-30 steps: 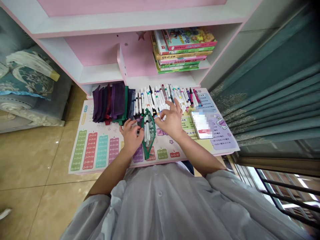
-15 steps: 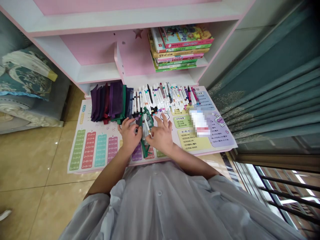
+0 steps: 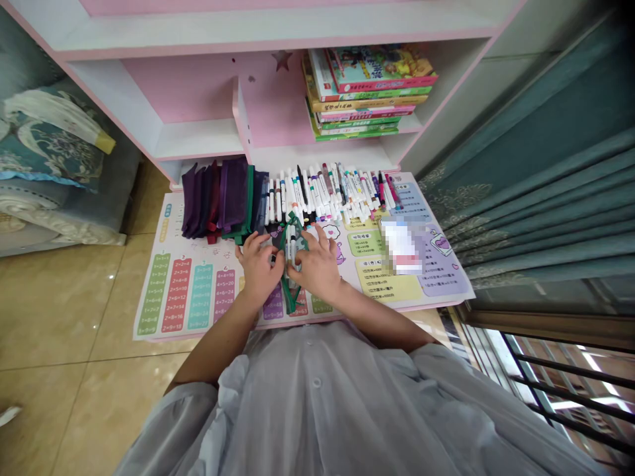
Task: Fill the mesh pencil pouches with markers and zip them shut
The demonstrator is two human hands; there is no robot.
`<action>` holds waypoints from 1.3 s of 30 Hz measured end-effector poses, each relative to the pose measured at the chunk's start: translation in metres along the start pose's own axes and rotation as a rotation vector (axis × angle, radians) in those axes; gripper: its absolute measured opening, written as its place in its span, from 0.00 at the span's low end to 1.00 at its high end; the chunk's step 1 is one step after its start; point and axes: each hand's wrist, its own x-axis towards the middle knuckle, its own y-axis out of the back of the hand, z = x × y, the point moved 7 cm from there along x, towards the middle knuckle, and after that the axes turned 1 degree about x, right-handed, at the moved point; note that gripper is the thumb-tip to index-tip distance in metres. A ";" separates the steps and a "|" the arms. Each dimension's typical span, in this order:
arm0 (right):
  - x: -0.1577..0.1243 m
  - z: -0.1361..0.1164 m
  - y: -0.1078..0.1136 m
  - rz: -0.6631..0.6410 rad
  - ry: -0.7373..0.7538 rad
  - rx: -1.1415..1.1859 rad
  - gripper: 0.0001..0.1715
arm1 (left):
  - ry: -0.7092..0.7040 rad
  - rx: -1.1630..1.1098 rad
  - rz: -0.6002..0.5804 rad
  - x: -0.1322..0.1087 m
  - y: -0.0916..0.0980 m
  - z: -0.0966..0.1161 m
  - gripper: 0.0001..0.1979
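Note:
A green-edged mesh pencil pouch (image 3: 292, 301) lies open on the desk between my two hands, its long side pointing away from me. My left hand (image 3: 260, 268) pinches the pouch's left edge with curled fingers. A white marker (image 3: 292, 243) lies lengthwise in the pouch's opening. Over the right edge sits my right hand (image 3: 317, 270), its thumb at the marker's near end and its other fingers bent over the pouch's side. What lies deeper in the pouch is partly hidden by my hands.
Behind the hands is a row of loose markers (image 3: 327, 192). Purple, red, green and blue pouches (image 3: 233, 198) stand bunched to its left. A blurred white item (image 3: 401, 246) lies on the right of the printed desktop (image 3: 198, 248). Stacked books (image 3: 367, 99) fill a shelf.
The white marker was slanted across the pouch's opening and now lies straight along it. My right thumb has shifted slightly left and up. The view has shifted a little.

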 end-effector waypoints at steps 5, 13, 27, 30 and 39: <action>0.037 0.022 0.030 0.181 -0.052 0.013 0.14 | 0.002 -0.012 -0.005 0.000 -0.001 -0.001 0.08; 0.125 0.042 0.030 0.123 -0.134 -0.098 0.14 | 0.010 -0.012 0.009 0.000 -0.001 -0.003 0.07; 0.157 0.032 0.008 0.063 -0.166 -0.242 0.24 | 0.022 -0.011 -0.009 0.000 -0.001 -0.004 0.07; 0.166 0.032 0.004 0.056 -0.186 -0.272 0.24 | 0.020 -0.011 -0.011 0.000 -0.001 -0.005 0.07; 0.176 0.032 0.000 -0.002 -0.213 -0.290 0.26 | 0.014 -0.005 -0.007 0.001 -0.001 -0.004 0.07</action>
